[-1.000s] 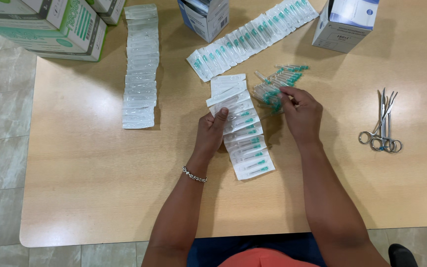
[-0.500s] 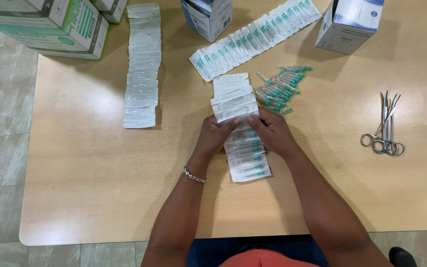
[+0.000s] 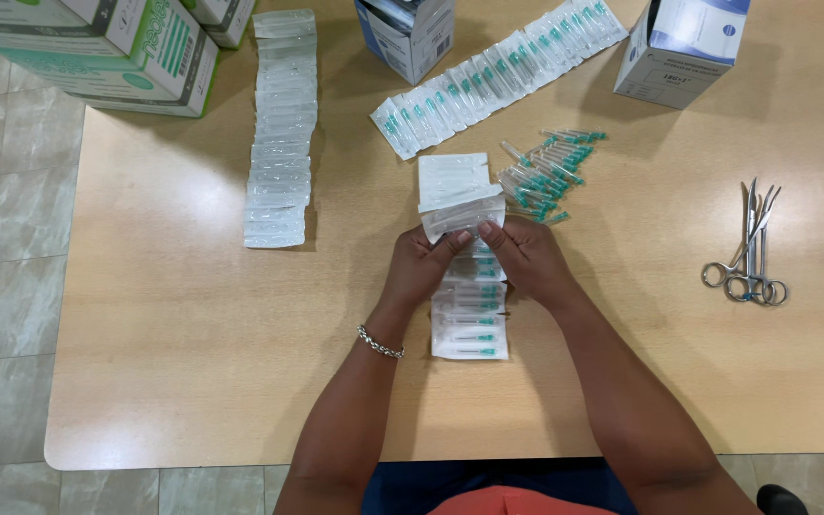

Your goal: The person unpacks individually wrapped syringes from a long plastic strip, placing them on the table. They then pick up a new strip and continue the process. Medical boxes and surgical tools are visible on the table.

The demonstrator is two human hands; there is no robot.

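My left hand [image 3: 423, 264] and my right hand [image 3: 524, 256] meet over a strip of white needle packets [image 3: 469, 319] that lies down the middle of the wooden table [image 3: 174, 334]. Both hands pinch one packet [image 3: 463, 216] at the strip's far end between thumbs and fingers. Empty white wrappers [image 3: 452, 179] lie just beyond the hands. A pile of loose green-capped needles [image 3: 545, 172] sits to the right of them.
A long strip of clear packets [image 3: 281, 133] lies at the left, and another strip with green needles [image 3: 498, 76] runs diagonally at the back. Boxes stand at the far left [image 3: 116, 48], centre [image 3: 407, 33] and right [image 3: 684, 43]. Steel scissors and forceps [image 3: 748, 253] lie at the right.
My right hand left the pile of loose needles and came back to the strip. Both hands now grip a packet at its far end.
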